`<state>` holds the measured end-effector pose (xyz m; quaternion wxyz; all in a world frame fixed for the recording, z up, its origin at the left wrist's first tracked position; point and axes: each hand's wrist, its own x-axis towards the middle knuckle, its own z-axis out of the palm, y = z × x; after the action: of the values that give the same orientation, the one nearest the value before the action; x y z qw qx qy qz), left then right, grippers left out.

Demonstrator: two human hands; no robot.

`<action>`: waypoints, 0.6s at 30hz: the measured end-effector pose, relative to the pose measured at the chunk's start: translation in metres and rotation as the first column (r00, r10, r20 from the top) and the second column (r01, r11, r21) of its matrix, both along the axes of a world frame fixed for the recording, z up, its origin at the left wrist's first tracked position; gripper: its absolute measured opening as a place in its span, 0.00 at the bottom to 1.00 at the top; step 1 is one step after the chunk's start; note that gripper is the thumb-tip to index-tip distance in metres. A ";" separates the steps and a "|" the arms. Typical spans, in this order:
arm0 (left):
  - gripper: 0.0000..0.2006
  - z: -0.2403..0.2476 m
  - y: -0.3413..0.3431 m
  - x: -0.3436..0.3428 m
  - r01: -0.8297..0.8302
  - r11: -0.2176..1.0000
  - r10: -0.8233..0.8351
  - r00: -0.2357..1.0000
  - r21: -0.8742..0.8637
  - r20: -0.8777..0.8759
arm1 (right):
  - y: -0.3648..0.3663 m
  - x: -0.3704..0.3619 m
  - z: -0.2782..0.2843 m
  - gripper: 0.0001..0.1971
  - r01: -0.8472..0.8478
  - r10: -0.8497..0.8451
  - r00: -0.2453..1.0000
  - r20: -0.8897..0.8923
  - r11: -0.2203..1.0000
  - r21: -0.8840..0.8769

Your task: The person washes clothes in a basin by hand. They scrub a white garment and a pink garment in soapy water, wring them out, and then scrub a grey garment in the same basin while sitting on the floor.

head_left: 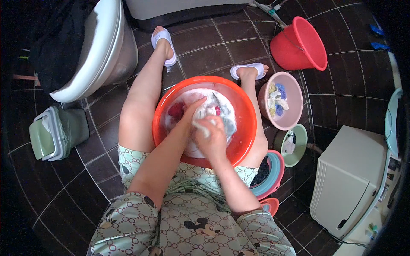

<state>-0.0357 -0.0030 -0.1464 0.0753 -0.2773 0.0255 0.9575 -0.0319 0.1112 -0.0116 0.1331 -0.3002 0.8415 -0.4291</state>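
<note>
An orange-red basin point(247, 128) rests between my legs, holding foamy, whitish water with clothes in it. My left hand point(193, 110) and my right hand point(212, 138) meet over the middle of the basin, close to the suds. A wet white cloth point(202, 124) is bunched between them, gripped by my right hand, with my left hand pressed against it. Just beside my left hand lies a dark red cloth point(175, 110). Past my hands, a greyish garment point(229, 124) soaks in the foam. My right fingers are partly hidden by suds and cloth.
On the right stand a red bucket point(285, 48), a pink basin point(296, 116) with small coloured clothes, a green basin point(302, 147) and stacked basins point(279, 170). A white cabinet point(337, 183) is farther right. At left are a green bin point(77, 128) and a white tub point(113, 51).
</note>
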 end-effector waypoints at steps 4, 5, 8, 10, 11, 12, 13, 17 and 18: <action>0.19 0.020 0.009 -0.005 -0.082 0.989 0.088 0.995 -0.123 0.046 | -0.011 0.020 0.016 0.09 0.082 -0.082 0.991 -0.110 0.997 -0.008; 0.18 0.020 0.015 -0.005 -0.115 0.978 0.132 0.987 -0.176 0.089 | -0.012 0.017 0.011 0.08 0.127 -0.126 0.978 -0.169 0.992 -0.006; 0.16 0.018 0.025 -0.007 -0.145 0.917 0.229 0.954 -0.371 0.194 | -0.016 0.004 -0.008 0.06 0.180 -0.182 0.958 -0.222 0.983 -0.032; 0.15 0.016 0.022 -0.008 -0.114 0.875 0.240 0.947 -0.470 0.216 | -0.018 -0.007 -0.023 0.04 0.182 -0.188 0.943 -0.275 0.982 -0.045; 0.14 0.015 0.021 -0.007 -0.097 0.858 0.238 0.946 -0.505 0.222 | -0.019 -0.011 -0.027 0.05 0.199 -0.200 0.948 -0.249 0.980 -0.030; 0.13 0.015 0.020 -0.008 -0.087 0.846 0.235 0.946 -0.526 0.222 | -0.020 -0.014 -0.030 0.06 0.215 -0.213 0.951 -0.223 0.977 -0.015; 0.13 0.016 0.023 -0.008 -0.074 0.838 0.229 0.947 -0.540 0.226 | -0.019 -0.020 -0.034 0.11 0.226 -0.236 0.942 -0.239 0.972 -0.069; 0.12 0.013 0.040 0.006 -0.205 0.914 0.319 0.896 -0.350 0.308 | -0.009 -0.050 -0.045 0.17 0.331 -0.330 0.944 -0.025 0.938 0.106; 0.12 0.007 0.035 0.010 -0.208 0.913 0.323 0.895 -0.351 0.309 | -0.007 -0.054 -0.051 0.17 0.327 -0.327 0.945 -0.024 0.939 0.106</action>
<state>-0.0257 0.0324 -0.1395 -0.0987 -0.4571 0.1221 0.8754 -0.0862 0.1041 -0.0625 0.0737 -0.1499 0.9020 -0.3981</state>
